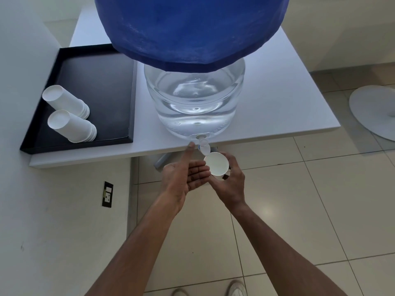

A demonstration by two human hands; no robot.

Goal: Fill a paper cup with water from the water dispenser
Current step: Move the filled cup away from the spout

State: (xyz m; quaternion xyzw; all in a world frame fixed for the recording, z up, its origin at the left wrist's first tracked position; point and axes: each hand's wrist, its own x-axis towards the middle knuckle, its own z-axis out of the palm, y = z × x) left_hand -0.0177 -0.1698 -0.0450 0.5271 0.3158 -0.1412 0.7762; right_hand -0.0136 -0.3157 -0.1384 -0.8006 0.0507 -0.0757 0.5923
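A clear water dispenser jug [194, 101] under a blue cover [190, 28] stands at the front edge of a white table [288, 103]. Its small tap [202, 145] sticks out over the edge. My right hand [232, 184] holds a white paper cup [217, 164] upright just below and right of the tap; the cup's inside looks white, and I cannot tell if water is in it. My left hand [183, 176] is open, palm toward the cup, with its index finger stretched up so the tip is beside the tap at the table edge.
A black tray [94, 67] on the table's left holds two stacks of white paper cups [68, 112] lying on their sides. A wall with an outlet [107, 194] is at left. Tiled floor lies below, with a white round base [374, 112] at right and my shoes [235, 289] at the bottom.
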